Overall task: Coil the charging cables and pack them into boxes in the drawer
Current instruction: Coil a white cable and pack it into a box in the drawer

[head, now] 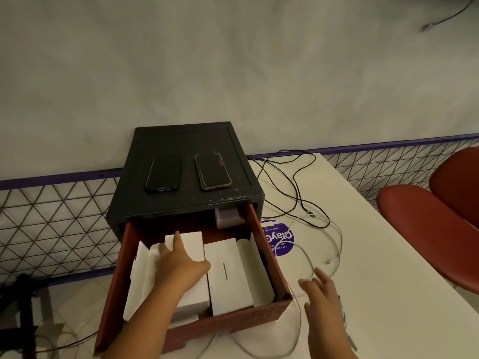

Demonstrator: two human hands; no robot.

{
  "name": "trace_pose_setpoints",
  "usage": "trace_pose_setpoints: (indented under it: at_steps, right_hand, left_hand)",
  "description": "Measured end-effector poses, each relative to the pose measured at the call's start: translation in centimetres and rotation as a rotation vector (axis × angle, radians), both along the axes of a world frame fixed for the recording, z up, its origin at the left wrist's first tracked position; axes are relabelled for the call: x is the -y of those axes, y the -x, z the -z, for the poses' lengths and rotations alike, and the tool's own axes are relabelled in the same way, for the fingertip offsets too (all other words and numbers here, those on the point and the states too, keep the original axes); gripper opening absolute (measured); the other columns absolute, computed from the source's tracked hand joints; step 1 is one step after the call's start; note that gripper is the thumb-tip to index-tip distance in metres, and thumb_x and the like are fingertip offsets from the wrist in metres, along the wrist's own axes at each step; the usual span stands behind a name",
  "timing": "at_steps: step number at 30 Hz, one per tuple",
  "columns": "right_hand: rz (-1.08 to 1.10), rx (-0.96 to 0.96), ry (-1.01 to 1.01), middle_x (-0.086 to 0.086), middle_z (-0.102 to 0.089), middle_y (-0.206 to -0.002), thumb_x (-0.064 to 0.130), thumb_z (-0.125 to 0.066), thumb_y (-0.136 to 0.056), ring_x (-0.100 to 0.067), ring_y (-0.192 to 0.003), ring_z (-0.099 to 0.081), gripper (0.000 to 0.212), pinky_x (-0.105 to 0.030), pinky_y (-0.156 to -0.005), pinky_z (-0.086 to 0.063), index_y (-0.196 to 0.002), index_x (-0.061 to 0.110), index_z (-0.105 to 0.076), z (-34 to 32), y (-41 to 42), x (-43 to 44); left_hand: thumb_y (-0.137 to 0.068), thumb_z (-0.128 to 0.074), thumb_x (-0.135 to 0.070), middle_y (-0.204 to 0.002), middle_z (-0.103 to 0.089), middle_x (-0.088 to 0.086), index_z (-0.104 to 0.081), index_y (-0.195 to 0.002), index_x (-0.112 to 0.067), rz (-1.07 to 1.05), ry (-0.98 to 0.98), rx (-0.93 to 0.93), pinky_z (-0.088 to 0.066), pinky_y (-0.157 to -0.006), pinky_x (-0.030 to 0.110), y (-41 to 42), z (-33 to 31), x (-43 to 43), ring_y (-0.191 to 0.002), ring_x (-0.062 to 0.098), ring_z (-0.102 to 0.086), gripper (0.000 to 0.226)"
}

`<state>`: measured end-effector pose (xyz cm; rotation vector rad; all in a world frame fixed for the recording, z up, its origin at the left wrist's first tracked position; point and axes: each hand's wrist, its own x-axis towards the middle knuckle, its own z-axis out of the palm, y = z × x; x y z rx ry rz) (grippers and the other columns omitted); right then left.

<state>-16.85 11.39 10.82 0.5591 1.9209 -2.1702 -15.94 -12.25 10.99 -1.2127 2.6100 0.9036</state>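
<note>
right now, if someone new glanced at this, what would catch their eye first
The open red drawer pulled out of a black cabinet, packed with white boxes, with the left hand resting on one of them. Next, two dark phones lying side by side on the cabinet top. To the right, black and white cables sprawl uncoiled over the white table, where the right hand hovers open.

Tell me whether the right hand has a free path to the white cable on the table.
Probably yes. The right hand hovers open beside the drawer, just above the table, and the white cable lies loose right ahead of its fingertips with nothing lying between them.
</note>
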Motion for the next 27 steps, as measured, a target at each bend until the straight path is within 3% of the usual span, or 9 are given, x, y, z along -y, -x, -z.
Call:
trace_pose_setpoints:
  at_steps: [4,6,10,14,18,19,22,25,27]
  right_hand:
    - [-0.117,-0.053,0.020,0.000,-0.058,-0.116,0.007,-0.051,-0.089,-0.019,-0.113,-0.049,0.027,-0.034,-0.097,-0.037,-0.112,0.019,-0.059,-1.1,1.4,-1.3]
    - [-0.149,-0.052,0.025,-0.002,-0.061,-0.111,0.005,-0.051,-0.089,-0.020,-0.110,-0.052,0.023,-0.035,-0.094,-0.039,-0.106,0.015,-0.061,-1.6,1.9,-1.4]
    - [-0.219,-0.045,0.010,-0.009,-0.063,-0.104,0.004,-0.050,-0.088,-0.024,-0.103,-0.057,0.018,-0.034,-0.086,-0.044,-0.099,0.012,-0.062,-2.2,2.2,-2.1]
    - [-0.263,-0.073,-0.004,-0.014,-0.067,-0.098,0.003,-0.050,-0.089,-0.026,-0.095,-0.063,0.016,-0.029,-0.074,-0.048,-0.095,0.010,-0.063,-3.0,2.3,-3.2]
    - [-0.367,-0.214,-0.041,0.000,-0.068,-0.098,0.014,-0.059,-0.086,-0.018,-0.097,-0.062,0.016,-0.026,-0.075,-0.047,-0.099,0.022,-0.064,-5.0,3.2,-4.0]
    - [-0.414,-0.256,-0.054,0.005,-0.067,-0.100,0.026,-0.064,-0.083,-0.013,-0.098,-0.062,0.020,-0.026,-0.077,-0.047,-0.103,0.029,-0.062,-5.6,3.5,-4.3]
    - [-0.591,-0.333,-0.072,0.011,-0.063,-0.113,0.056,-0.067,-0.058,-0.009,-0.104,-0.061,0.063,-0.031,-0.087,-0.048,-0.118,0.040,-0.055,-6.6,4.4,-5.5]
    - [-0.701,-0.354,-0.031,0.000,-0.068,-0.113,0.051,-0.070,-0.061,-0.021,-0.101,-0.065,0.065,-0.034,-0.081,-0.051,-0.119,0.027,-0.058,-7.0,4.8,-6.7]
    - [-0.670,-0.356,-0.006,-0.005,-0.069,-0.109,0.050,-0.070,-0.061,-0.026,-0.098,-0.066,0.063,-0.036,-0.079,-0.051,-0.115,0.020,-0.061,-6.8,4.9,-7.6]
  left_hand:
    - [-0.084,-0.061,-0.014,-0.134,-0.041,0.010,-0.004,-0.149,-0.024,0.065,0.030,-0.089,-0.041,-0.062,0.018,-0.2,-1.1,-1.2,-0.105,0.023,-0.053,0.088]
    - [-0.086,-0.056,-0.008,-0.115,-0.052,0.007,-0.012,-0.148,-0.020,0.060,-0.035,-0.067,-0.035,-0.053,0.018,-0.5,-1.0,-1.8,-0.082,0.014,-0.051,0.077]
    - [-0.090,-0.055,-0.011,-0.122,-0.055,0.010,-0.034,-0.139,-0.014,0.009,-0.123,-0.171,-0.036,-0.062,0.021,-1.4,-1.1,-2.8,-0.088,0.014,-0.045,0.053]
    - [-0.093,-0.050,-0.009,-0.116,-0.061,0.002,-0.051,-0.127,-0.015,0.047,-0.134,-0.379,-0.038,-0.063,0.023,-1.4,-3.6,-3.7,-0.090,0.013,-0.051,0.035]
    - [-0.093,-0.052,-0.009,-0.104,-0.059,-0.011,-0.057,-0.122,-0.025,0.239,-0.170,-0.473,-0.042,-0.071,0.021,-1.6,-6.8,-5.1,-0.099,0.009,-0.056,0.033]
    - [-0.092,-0.053,-0.011,-0.104,-0.060,-0.014,-0.058,-0.119,-0.029,0.309,-0.162,-0.470,-0.042,-0.071,0.020,-1.7,-7.5,-5.7,-0.098,0.006,-0.057,0.033]
    - [-0.091,-0.055,-0.017,-0.102,-0.062,-0.024,-0.061,-0.105,-0.046,0.520,-0.176,-0.454,-0.043,-0.073,0.014,-2.1,-9.1,-8.1,-0.095,-0.005,-0.056,0.033]
    - [-0.091,-0.057,-0.021,-0.099,-0.057,-0.035,-0.055,-0.089,-0.059,0.630,-0.157,-0.474,-0.041,-0.075,0.010,-2.2,-9.8,-10.4,-0.096,-0.012,-0.052,0.038]
    - [-0.089,-0.059,-0.024,-0.097,-0.056,-0.031,-0.052,-0.089,-0.059,0.601,-0.132,-0.526,-0.038,-0.070,0.006,-2.0,-10.0,-11.2,-0.092,-0.012,-0.051,0.036]
